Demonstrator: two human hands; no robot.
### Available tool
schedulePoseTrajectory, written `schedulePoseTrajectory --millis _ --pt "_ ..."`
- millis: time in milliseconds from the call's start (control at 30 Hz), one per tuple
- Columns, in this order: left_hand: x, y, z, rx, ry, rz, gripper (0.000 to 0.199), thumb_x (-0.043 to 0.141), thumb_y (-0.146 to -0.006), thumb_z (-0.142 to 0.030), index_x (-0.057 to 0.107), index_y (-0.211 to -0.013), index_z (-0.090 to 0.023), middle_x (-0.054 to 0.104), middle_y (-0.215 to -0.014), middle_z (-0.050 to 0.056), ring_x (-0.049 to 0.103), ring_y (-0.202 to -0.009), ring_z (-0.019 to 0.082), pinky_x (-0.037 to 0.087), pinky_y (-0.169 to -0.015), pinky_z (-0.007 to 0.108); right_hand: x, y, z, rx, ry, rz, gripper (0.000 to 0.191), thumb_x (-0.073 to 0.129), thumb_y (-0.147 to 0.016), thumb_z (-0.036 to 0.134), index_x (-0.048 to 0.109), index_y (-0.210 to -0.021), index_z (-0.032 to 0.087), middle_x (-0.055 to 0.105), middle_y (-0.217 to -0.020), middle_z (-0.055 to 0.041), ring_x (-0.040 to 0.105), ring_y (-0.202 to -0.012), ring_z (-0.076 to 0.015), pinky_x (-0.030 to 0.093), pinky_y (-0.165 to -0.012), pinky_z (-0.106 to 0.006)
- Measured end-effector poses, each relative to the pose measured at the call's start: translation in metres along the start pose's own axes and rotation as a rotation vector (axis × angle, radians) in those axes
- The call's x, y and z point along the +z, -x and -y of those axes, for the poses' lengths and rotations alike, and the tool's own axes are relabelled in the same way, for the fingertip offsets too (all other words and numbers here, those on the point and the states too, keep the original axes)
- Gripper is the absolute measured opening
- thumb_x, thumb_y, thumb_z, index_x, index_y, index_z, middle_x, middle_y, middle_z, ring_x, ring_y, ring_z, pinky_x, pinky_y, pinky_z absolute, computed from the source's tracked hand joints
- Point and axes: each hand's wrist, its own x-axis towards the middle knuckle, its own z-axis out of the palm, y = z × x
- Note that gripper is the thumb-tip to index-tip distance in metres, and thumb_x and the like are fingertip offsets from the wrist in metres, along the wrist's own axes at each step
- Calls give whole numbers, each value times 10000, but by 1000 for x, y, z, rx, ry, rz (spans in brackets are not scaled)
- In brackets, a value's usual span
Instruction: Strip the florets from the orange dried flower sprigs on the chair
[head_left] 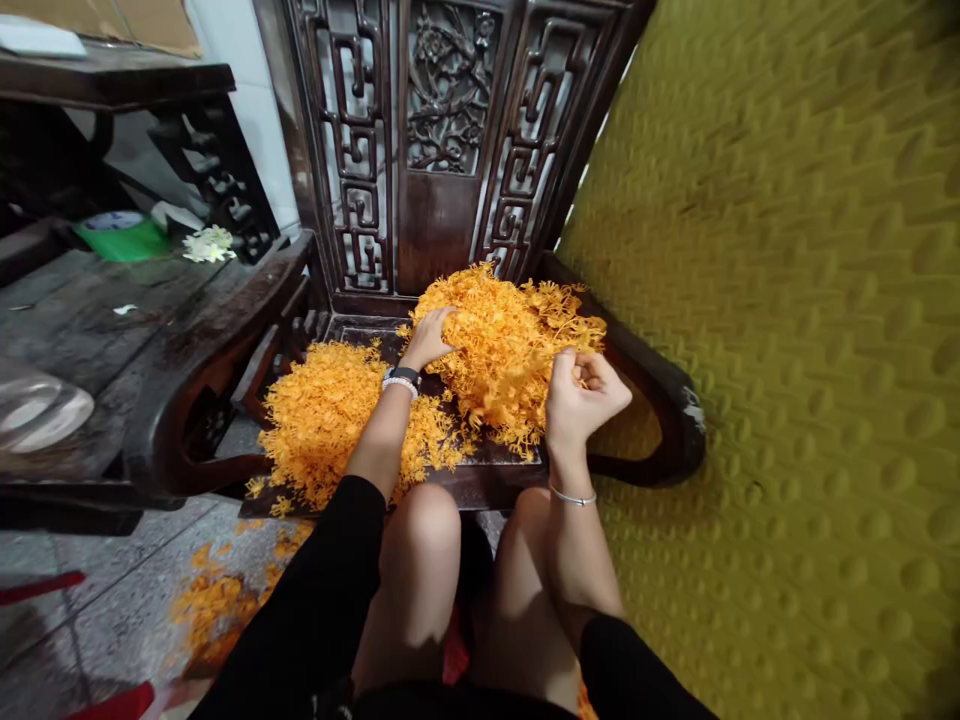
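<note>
Two heaps of small orange artificial-looking flowers lie on the seat of a dark carved wooden chair (439,190). My left hand (429,340) rests against the near left side of the bigger right heap (487,330), its thumb and fingers apart. It wears a dark band and a beaded bracelet. My right hand (585,395) is closed in a fist in front of that heap's right side. What it holds, if anything, is mostly hidden by the curled fingers. The looser left heap (322,420) spreads beside my left forearm.
Yellow textured padding (795,380) stands along the right. On the wooden surface at left are a roll of green tape (124,238), white flowers (208,244) and a clear plastic item (45,410). Orange flowers (214,600) are scattered on the floor beside my knees.
</note>
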Motion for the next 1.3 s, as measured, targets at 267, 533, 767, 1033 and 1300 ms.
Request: schedulePoseTrajectory --millis 267,533,767,1033,1300 --pt "-2 2 30 -232 72 86 711 674 -581 -119 505 -1272 -143 534 -1343 118 490 -1248 232 356 -1065 325 -44 -29 32 -148 62 -491 279 565 -799 259 442 -551 225 296 -513 51 275 -444 -95 215 -458 -283" --pt "-20 -18 -12 -527 -38 209 914 788 -335 -35 558 -1208 -176 646 -1178 149 580 -1117 360 454 -940 421 -45 -43 8 -55 -211 -245 257 591 -783 312 483 -577 202 361 -497 62 305 -421 -71 244 -449 -262" --pt "-57 16 -85 -515 16 78 672 806 -599 -301 551 -1201 -142 582 -1269 188 529 -1198 347 414 -1003 455 -51 -40 20 45 -551 -166 221 586 -747 324 465 -605 206 383 -516 68 258 -380 -47 161 -382 -222" --pt "-70 121 -196 72 663 121 859 785 -639 -407 375 -1375 -236 451 -1421 89 376 -1347 259 308 -1129 374 -96 -13 64 5 -686 -173 168 509 -812 331 520 -695 213 359 -429 90 241 -317 -42 166 -332 -218" --pt "-67 153 -216 -179 1084 74 209 590 -817 -397 639 -871 -201 667 -1002 46 633 -771 148 563 -667 302 -140 -8 68 338 -904 -82 133 561 -762 262 557 -673 163 593 -539 -4 252 -299 -9 37 -266 -163"
